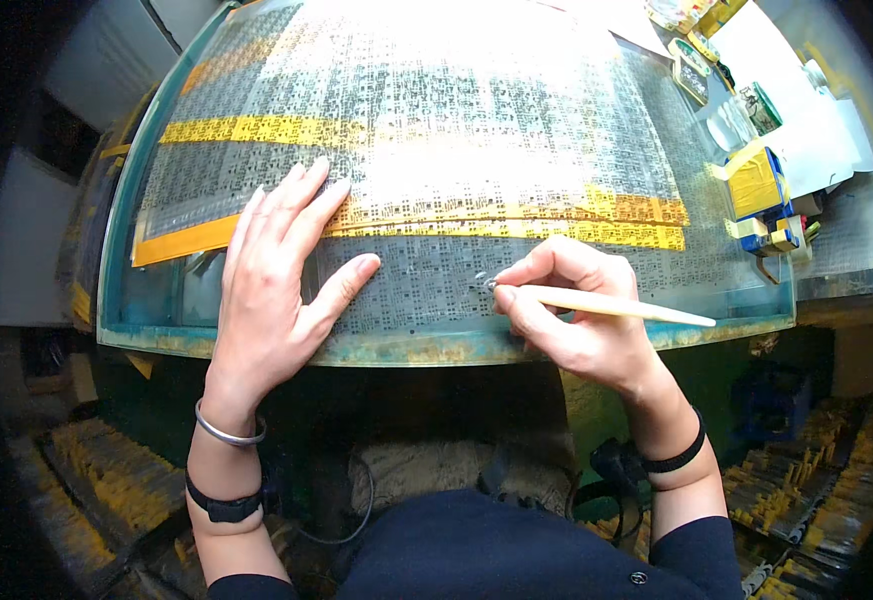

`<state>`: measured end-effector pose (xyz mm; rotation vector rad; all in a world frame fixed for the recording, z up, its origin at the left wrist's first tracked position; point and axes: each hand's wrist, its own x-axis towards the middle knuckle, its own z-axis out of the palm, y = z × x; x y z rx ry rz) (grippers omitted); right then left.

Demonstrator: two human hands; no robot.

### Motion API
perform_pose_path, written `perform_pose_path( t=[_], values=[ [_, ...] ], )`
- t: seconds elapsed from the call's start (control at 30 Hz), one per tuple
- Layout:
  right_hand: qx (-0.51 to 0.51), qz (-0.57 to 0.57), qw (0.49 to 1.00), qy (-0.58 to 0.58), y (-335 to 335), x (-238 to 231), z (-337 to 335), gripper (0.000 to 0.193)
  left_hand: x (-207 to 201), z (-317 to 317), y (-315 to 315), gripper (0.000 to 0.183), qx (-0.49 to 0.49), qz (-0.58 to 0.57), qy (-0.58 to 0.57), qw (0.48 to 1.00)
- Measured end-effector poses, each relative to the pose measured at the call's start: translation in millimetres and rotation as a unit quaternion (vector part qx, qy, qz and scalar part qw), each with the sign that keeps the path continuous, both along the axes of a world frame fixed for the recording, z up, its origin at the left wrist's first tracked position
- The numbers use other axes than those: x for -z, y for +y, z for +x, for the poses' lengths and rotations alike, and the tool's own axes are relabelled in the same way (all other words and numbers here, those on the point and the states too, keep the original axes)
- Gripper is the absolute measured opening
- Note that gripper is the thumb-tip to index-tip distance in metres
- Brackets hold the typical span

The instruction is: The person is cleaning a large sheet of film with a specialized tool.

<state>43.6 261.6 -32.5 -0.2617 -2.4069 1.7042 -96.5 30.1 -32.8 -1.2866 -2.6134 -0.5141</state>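
Note:
My left hand (276, 285) lies with fingers stretched out, its fingertips over a patterned see-through sheet (256, 180) and its orange edge strip (186, 243). Between the fingers and thumb of my right hand (581, 305) is a slim cream-handled tool (636, 306), shaped like a small paintbrush. Its working end points left, down at the near part of the dark-patterned film (426, 290); what kind of tip it has is too small to tell. Yellow-orange bands (556, 228) cross the sheets just beyond both hands. Strong glare washes out the sheets' middle.
A teal-framed table (436, 348) holds the sheets, its worn near edge in front of me. On the right stand a yellow-and-blue box (756, 190), a green-rimmed jar (759, 108) and a small dark tray (689, 80). Racks with yellow pieces (116, 465) are below on both sides.

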Motion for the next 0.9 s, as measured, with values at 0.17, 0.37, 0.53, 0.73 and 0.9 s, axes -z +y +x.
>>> perform_pose_path(
  t=[0.17, 0.37, 0.53, 0.73, 0.9],
  values=[
    [-0.012, 0.043, 0.998, 0.047, 0.8, 5.0, -1.3, 0.01, 0.8, -0.1, 0.7, 0.058, 0.0, -0.006, 0.004, 1.0],
    [-0.03, 0.026, 0.998, 0.051, 1.9, 4.6, 0.0, 0.009, 0.0, 1.1, 2.2, 0.057, -0.009, -0.005, -0.002, 1.0],
    [-0.035, 0.068, 0.996, 0.054, -0.1, 0.7, 0.5, 0.009, 1.6, 1.0, 2.3, 0.056, -0.014, 0.0, 0.0, 1.0],
    [-0.021, 0.043, 0.998, 0.028, -1.3, -0.8, 1.8, 0.009, 1.8, 1.5, 2.4, 0.056, -0.018, 0.001, 0.002, 1.0],
    [-0.012, 0.021, 1.0, 0.015, -1.6, -3.4, 0.9, 0.009, 1.5, 2.0, 2.9, 0.056, -0.018, 0.005, -0.001, 1.0]
  ],
)
